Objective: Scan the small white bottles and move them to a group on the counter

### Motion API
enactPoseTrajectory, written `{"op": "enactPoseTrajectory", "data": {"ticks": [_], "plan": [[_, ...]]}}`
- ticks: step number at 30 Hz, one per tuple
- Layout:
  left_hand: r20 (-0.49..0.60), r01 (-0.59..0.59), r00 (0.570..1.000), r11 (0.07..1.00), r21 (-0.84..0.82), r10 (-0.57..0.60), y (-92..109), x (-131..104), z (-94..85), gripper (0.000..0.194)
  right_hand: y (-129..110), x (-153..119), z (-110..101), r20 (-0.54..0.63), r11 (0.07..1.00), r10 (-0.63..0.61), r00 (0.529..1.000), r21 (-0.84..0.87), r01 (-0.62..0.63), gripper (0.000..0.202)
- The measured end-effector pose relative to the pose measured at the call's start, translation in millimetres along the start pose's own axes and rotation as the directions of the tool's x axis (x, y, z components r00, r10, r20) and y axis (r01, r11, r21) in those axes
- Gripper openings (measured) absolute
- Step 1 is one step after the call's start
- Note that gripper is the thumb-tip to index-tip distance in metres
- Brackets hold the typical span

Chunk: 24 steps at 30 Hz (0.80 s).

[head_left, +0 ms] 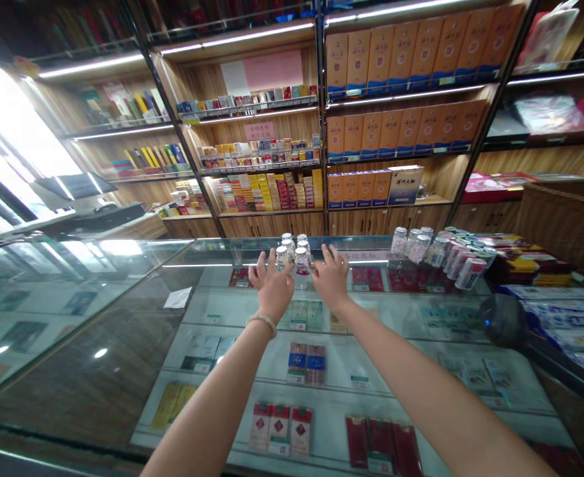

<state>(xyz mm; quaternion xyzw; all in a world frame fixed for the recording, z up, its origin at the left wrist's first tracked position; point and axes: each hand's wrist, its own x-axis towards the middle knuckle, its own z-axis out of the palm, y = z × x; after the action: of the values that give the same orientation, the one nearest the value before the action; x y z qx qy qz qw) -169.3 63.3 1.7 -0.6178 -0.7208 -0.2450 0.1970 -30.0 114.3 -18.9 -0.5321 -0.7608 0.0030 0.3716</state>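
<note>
Several small clear jars with white lids (302,261) stand in a tight group on the glass counter top (252,291). My left hand (274,289), with a beaded bracelet (262,320) at the wrist, is at the left of the group; its fingers are spread, and the thumb lies close to the front jars. On the other side, my right hand (332,275) has its fingers apart, with the index finger or thumb near the front right jar. Whether either hand touches a jar is hard to see. Neither hand holds anything.
More small bottles (417,248) stand at the right, beside stacked packs (530,262) and a wicker basket (570,225). A dark handheld scanner (508,322) juts in at right. White paper (177,298) lies left. Cigarette packs (280,424) sit under the glass.
</note>
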Motion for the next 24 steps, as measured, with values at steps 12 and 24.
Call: {"op": "enactPoseTrajectory", "data": {"ticks": [12,24], "plan": [[0.021,-0.014,1.000,1.000,0.001,0.013,-1.0,0.9,4.2,0.041,-1.0,-2.1,-3.0,0.023,1.000,-0.001,1.000,-0.002,0.001,0.028],[0.018,-0.020,1.000,1.000,0.020,0.019,-1.3,-0.1,4.0,0.043,-2.0,-1.0,-5.2,0.085,1.000,-0.008,0.996,-0.027,0.010,0.030]]}}
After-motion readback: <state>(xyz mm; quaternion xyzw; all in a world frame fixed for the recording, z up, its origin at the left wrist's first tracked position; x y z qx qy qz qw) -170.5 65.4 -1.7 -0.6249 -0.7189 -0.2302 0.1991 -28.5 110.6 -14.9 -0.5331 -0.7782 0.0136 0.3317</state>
